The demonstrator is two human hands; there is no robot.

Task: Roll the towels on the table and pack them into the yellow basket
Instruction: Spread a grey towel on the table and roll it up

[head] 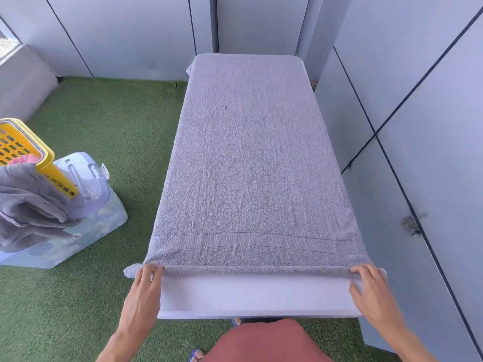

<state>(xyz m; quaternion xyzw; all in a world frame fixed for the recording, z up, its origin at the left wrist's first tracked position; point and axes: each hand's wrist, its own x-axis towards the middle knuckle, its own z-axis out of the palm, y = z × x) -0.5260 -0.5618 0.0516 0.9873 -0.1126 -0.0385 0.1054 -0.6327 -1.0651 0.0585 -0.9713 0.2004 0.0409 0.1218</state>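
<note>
a single head-worn view is given, aimed forward and down along the table (256, 299), whose near edge is seen close below.

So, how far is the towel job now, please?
Early for this towel. The grey towel lies flat along the white table, with only a thin first turn rolled at its near edge. The left hand and right hand grip that roll at its two ends. The yellow basket already holds some cloth. Left: roll the towel to the far end and pack it.
</note>
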